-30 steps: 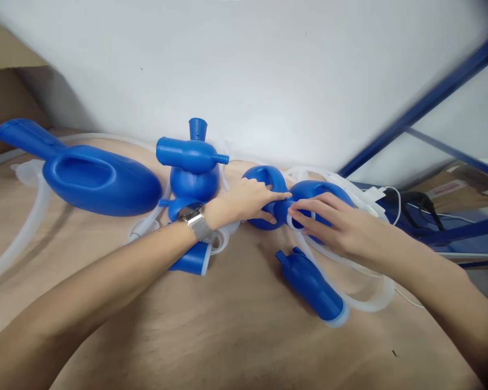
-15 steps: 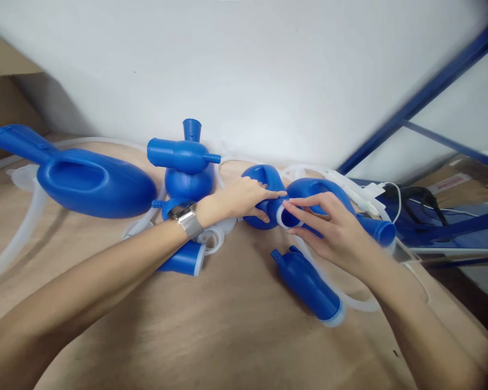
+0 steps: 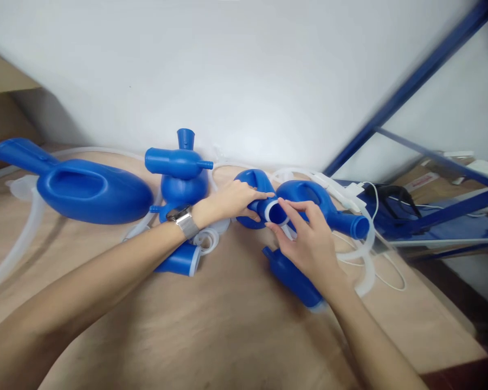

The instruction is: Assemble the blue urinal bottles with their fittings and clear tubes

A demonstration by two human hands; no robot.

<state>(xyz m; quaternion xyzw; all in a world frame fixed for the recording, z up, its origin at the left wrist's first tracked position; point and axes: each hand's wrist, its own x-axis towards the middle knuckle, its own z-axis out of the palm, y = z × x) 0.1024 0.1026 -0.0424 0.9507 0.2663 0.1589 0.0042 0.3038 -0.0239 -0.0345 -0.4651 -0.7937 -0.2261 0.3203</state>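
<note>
A blue plastic urinal bottle (image 3: 250, 181) stands near the wall, its open mouth facing me. My left hand (image 3: 238, 200) is closed around its neck, index finger lying along the top. A white ring (image 3: 268, 210) rims the mouth. My right hand (image 3: 311, 238) pinches this ring, fingers at its upper right and thumb at its lower edge. Below my right hand lies a loose blue spout piece (image 3: 290, 276) with a whitish rim, partly covered by the hand. Just right is another blue urinal bottle (image 3: 305, 190), lying with its neck toward the right.
A large blue bottle (image 3: 101, 208) lies at left on the wooden table (image 3: 211, 336). Blue spout pieces (image 3: 174, 162), coiled white rings (image 3: 208, 239) and clear tubing (image 3: 22, 244) are nearby. White cables (image 3: 390, 281) lie at right, by a blue metal frame (image 3: 410, 92).
My right hand has moved left and its thumb has come down to the ring's lower edge. My left hand stays on the neck. The view has shifted slightly.
</note>
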